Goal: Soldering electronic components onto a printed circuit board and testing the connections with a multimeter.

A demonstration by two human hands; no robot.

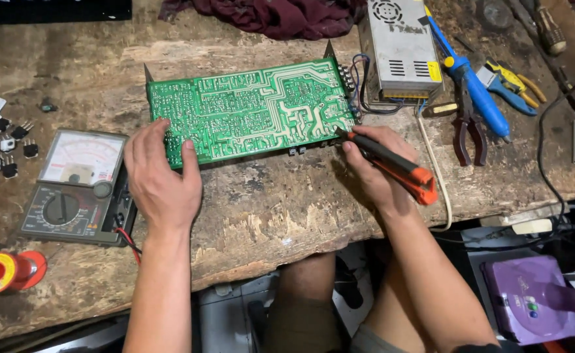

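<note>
Far left: red-yellow solder spool (pixel 0 271), grey analog multimeter w/ dial (pixel 78 189) on worn wooden bench (pixel 281 209). Left hand (pixel 161 176) spread open, fingers pressing left edge of green circuit board (pixel 251 108), solder side up, mid-bench. Right hand (pixel 372 167) closed round black-orange soldering iron (pixel 392 162), tip at board's lower right edge. Behind: silver metal power supply box (pixel 402 49); right: blue-handled tool (pixel 474 88), dark pliers (pixel 467 134).

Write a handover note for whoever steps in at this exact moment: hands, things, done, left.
Left hand: flat on the left end of the green circuit board, solder side up on the wooden bench.
Right hand: grip shut on an orange-and-black utility knife, tip at the board's lower right edge.
Analog multimeter sits left, metal power supply behind right.
Done: board positioned. Left: work at that edge.
</note>
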